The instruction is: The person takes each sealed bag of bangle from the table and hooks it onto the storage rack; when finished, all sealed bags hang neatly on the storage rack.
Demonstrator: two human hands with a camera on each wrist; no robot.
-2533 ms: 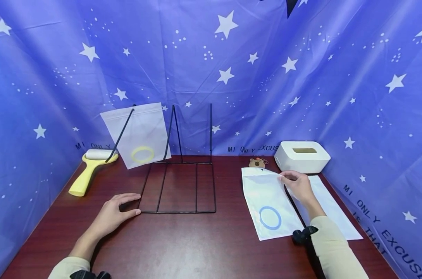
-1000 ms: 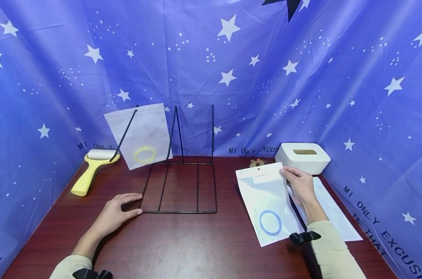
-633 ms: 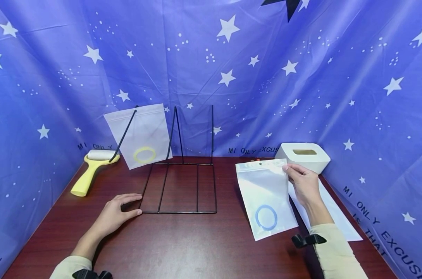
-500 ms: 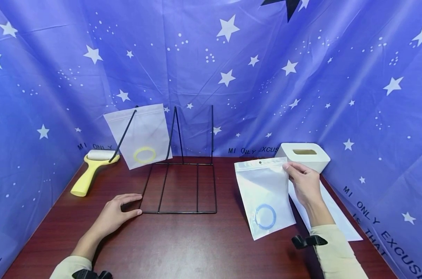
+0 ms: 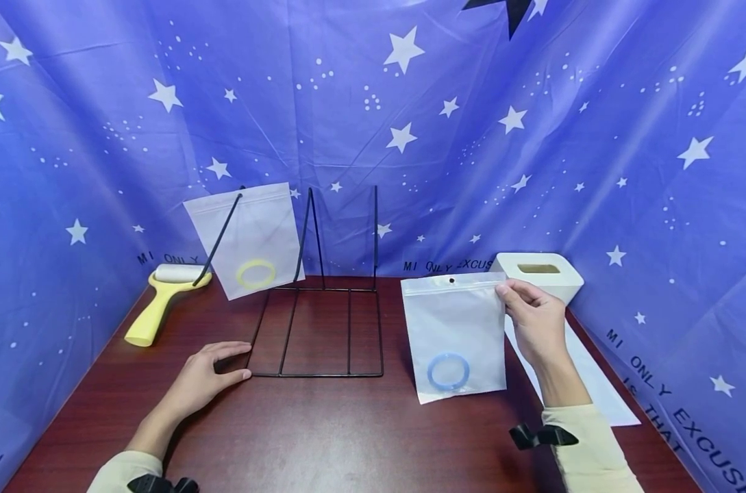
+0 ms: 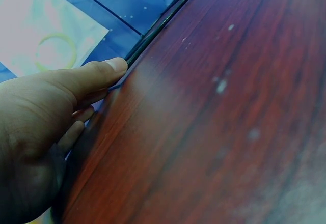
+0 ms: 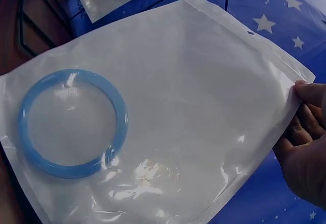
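My right hand [image 5: 538, 322] pinches the top right corner of a white zip bag [image 5: 455, 329], holding it upright above the table. Inside the bag, near its bottom, lies a blue ring [image 5: 430, 373]; the right wrist view shows this ring [image 7: 122, 117] large through the clear front. My left hand [image 5: 196, 380] touches the front left corner of a black wire rack [image 5: 317, 375], fingers and thumb extended. In the left wrist view the thumb [image 6: 114, 67] lies against the rack's rod. Another zip bag [image 5: 249, 226], with a yellow ring [image 5: 240, 276] inside, hangs from the rack's left arm.
A yellow-handled roller [image 5: 153, 311] lies left of the rack. At the back right stands a white tissue box [image 5: 533, 277]. White sheets or bags [image 5: 594, 376] lie under the right forearm. A blue star-printed curtain [image 5: 348, 123] surrounds the dark red table [image 5: 323, 431].
My right hand has lifted the bag with the blue ring off the table, turned it upright and brought it slightly left. My left hand has stayed at the rack's corner.
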